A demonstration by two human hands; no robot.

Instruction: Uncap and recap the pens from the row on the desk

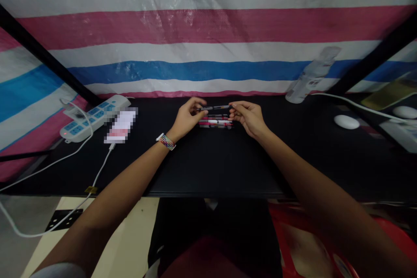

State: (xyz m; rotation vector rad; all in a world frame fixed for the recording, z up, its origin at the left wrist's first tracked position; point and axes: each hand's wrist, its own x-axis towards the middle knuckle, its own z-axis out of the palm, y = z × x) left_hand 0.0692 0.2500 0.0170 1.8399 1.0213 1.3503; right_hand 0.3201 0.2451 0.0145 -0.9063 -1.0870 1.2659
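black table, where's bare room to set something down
Free: the table between the pens and its front edge, and between the right hand and white oval object. Crowded: around the pens and left hand, and by phone and power strip.

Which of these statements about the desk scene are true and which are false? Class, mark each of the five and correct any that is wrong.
1. The right hand pinches one end of a dark pen, with the left hand at the other end. True.
2. The multicoloured band is on the right wrist. False: the band is on the left wrist.
3. The power strip is on the right side of the desk. False: the power strip is on the left side of the desk.
4. A white cable runs to the near end of the phone. True.
5. The clear bottle lies flat. False: the bottle stands upright.
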